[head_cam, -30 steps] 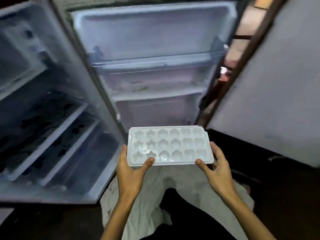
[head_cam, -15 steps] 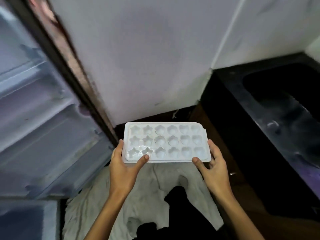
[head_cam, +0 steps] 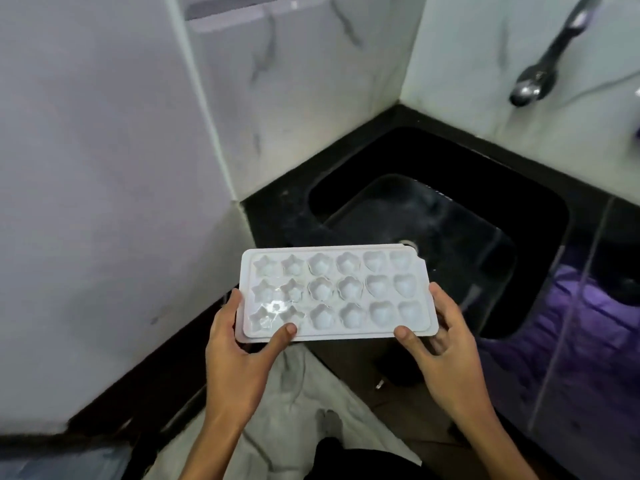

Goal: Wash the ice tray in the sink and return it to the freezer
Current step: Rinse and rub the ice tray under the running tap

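Both hands, left hand (head_cam: pixel 239 351) and right hand (head_cam: pixel 446 351), grip the white plastic ice tray (head_cam: pixel 336 292) level, just before the black sink (head_cam: pixel 436 216).

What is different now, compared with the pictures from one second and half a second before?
The person has turned away from the open fridge, which is now out of view, and carried the ice tray to the black sink; the tray's far right corner now hangs over the basin. A tap has come into view on the wall. Unchanged: the left hand and right hand hold the tray's short ends, level, cavities up.
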Demonstrator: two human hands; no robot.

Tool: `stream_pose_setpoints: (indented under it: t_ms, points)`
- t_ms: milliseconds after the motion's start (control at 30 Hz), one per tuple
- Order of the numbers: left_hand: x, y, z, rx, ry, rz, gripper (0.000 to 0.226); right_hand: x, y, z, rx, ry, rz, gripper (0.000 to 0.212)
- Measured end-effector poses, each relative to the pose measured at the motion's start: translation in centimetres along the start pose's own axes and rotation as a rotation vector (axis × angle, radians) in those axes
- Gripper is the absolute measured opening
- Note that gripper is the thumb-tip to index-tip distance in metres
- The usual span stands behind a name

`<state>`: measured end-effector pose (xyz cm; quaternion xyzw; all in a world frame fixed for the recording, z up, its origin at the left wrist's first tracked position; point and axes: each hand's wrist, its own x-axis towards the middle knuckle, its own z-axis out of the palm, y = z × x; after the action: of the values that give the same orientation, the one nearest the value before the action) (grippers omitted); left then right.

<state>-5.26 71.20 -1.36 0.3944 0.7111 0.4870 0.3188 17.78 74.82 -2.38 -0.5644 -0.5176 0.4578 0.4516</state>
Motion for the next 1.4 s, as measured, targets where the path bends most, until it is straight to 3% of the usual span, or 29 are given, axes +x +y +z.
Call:
stream_pose_setpoints:
  t_ms: [500, 767, 867, 1033, 1400]
  points:
    - [12.5, 6.8, 12.2, -0.063, -0.385, 0.012, 0.088, 6.9, -1.1, -4.5, 0.083, 0.474, 0.16, 0.062]
    - [20.5, 9.9, 17.2, -0.133, -0.534, 0.002, 0.029, 11.3, -3.1, -4.2, 0.217, 0.691, 0.159, 0.059]
    - [22.2, 11.3, 19.1, -0.182, -0.555, -0.066, 0.023, 12.5, -3.6, -4.2, 0.244, 0.74, 0.163, 0.057]
    - [24.2, 12.6, 21.7, -0.188, -0.651, -0.176, 0.015, 14.6, -4.2, -4.9, 0.268, 0.777, 0.172, 0.05]
    - [27.3, 13.4, 26.2, -0.154, -0.664, -0.073, 0.02, 19.8, -3.0, -9.0, 0.234, 0.685, 0.221, 0.029]
